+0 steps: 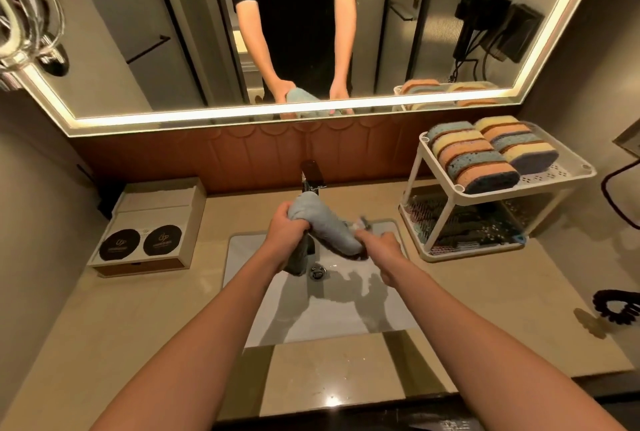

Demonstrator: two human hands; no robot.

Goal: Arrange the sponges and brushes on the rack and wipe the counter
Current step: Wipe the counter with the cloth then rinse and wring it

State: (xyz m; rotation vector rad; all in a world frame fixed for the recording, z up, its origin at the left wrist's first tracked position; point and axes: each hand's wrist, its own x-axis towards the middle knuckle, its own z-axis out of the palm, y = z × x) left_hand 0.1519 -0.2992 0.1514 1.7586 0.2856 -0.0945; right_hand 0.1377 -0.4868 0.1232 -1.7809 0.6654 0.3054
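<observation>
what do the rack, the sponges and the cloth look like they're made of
Rack: white moulded plastic, matte, by its perforated shelves and tubular posts. Sponges: pastel foam with a darker scouring layer, likely; pitted faces. Cloth: soft light-blue fabric, maybe microfibre; it twists into wrinkles.

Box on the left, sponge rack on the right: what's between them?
Head view: the sink, with the left hand and right hand gripping a blue cloth above it.

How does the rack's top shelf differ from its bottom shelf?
The top shelf holds two rows of pastel sponges on edge; the bottom shelf holds dark brushes lying flat. The top shelf is brightly lit; the bottom shelf sits in shadow. Both have white rims.
</observation>
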